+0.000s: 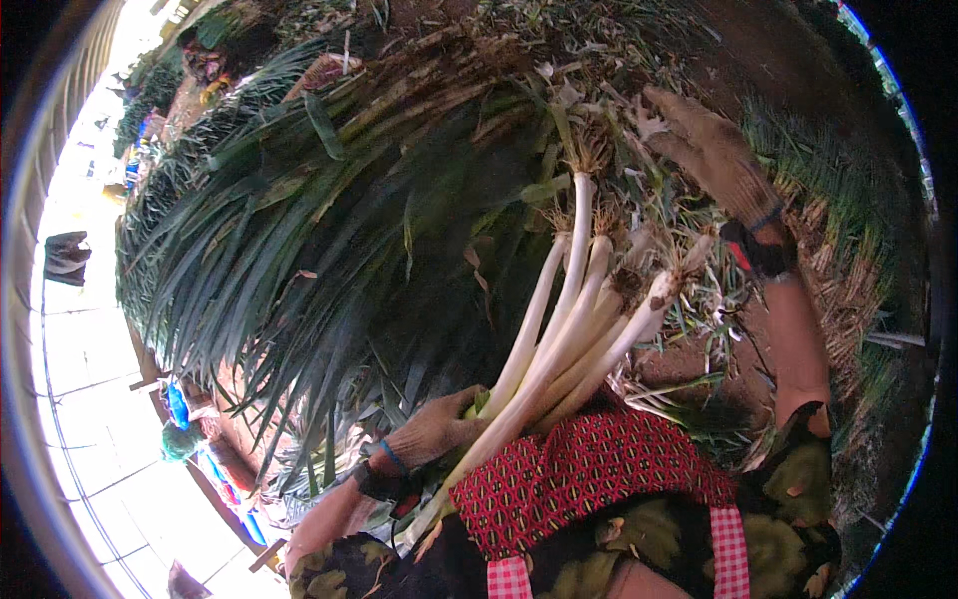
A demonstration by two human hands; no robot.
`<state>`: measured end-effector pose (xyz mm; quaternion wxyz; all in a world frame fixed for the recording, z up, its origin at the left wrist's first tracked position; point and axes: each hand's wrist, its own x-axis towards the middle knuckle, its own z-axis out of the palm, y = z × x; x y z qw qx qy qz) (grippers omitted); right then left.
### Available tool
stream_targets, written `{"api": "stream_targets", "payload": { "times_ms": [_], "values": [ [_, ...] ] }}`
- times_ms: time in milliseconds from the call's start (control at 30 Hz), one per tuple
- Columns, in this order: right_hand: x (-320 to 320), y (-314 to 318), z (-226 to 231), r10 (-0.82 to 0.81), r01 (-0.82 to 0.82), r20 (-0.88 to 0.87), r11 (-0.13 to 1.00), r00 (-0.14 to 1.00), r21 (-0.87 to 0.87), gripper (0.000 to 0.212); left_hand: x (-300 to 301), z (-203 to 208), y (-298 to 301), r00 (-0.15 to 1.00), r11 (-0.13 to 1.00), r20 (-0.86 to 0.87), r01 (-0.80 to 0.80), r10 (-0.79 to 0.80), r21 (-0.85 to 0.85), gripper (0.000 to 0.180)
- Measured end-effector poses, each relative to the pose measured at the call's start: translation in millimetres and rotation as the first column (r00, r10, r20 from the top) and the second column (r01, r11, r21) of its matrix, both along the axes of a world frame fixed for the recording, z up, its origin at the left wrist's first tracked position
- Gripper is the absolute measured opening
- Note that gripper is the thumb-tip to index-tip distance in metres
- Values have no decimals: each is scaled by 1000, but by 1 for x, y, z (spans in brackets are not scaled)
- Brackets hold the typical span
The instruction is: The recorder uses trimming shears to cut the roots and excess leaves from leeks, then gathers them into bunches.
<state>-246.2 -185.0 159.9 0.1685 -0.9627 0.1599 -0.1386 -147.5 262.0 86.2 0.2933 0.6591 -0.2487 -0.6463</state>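
Note:
Several long white green onions [569, 329] with hairy roots rest slantwise across my lap, root ends pointing away from me. My left hand [434, 429], in a tan knitted glove, is closed around their lower stalks. Farther off at the right, my gloved right hand [709, 155] reaches out over a litter of roots and peelings, away from the bunch. Its fingers are stretched and apart, with pale scraps of peel [647, 122] by the fingertips; whether it touches them is unclear. A red patterned apron [599, 469] lies under the stalks.
A large heap of green onions with dark green leaves [329, 230] fills the left and centre. More onions [838, 220] lie in rows at the right. Loose trimmings [714, 309] cover brown soil beside my right forearm. Bright panels [100, 399] stand at far left.

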Motion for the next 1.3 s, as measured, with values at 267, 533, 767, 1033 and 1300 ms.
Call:
{"api": "stream_targets", "payload": {
  "times_ms": [267, 533, 767, 1033, 1300],
  "values": [
    [-25, 113, 71, 521, -534, -131, 838, 843, -107, 71, 35, -12, -11, 986, 999, -165, 29, -24, 27, 59],
    [-75, 144, 39, -322, 306, -27, 865, 946, 397, 74, 38, 6, -33, 978, 995, -207, 49, -31, 82, 63],
    [-57, 147, -4, -334, 335, 96, 942, 937, 14, 30, 48, -3, -53, 969, 988, -218, 137, -117, 78, 65],
    [-143, 58, -28, -525, 543, 139, 813, 839, -210, 29, 44, -30, -52, 954, 973, -232, 214, -189, 84, 67],
    [-73, 110, 62, -238, 242, 49, 942, 970, -231, 55, 46, -20, -50, 973, 977, -117, 206, -198, 62, 70]
  ]
}}
